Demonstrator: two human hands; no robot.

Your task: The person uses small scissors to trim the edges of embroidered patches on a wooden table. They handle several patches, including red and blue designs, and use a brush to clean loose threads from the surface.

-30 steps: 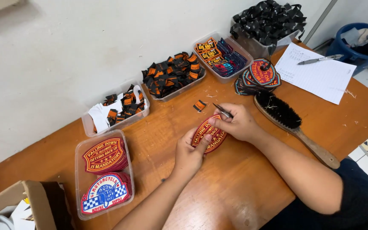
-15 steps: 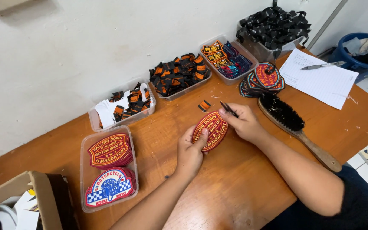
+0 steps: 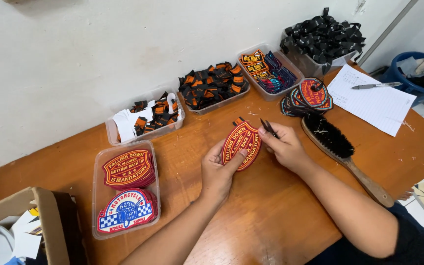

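Head view: red embroidered patch [image 3: 241, 145] pinched by left hand [image 3: 219, 172]; right hand [image 3: 285, 147], touching its edge, grips small snips [image 3: 269, 127].

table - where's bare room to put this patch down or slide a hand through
Bare wood on the table lies between the forearms, and between the left hand and the clear patch tray. The far edge is crowded with trays; the brush flanks the right hand.

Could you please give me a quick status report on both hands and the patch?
Left hand grips oval red embroidered patch. Right hand holds small dark snips at its edge. Long wooden brush lies beside right hand, apart.
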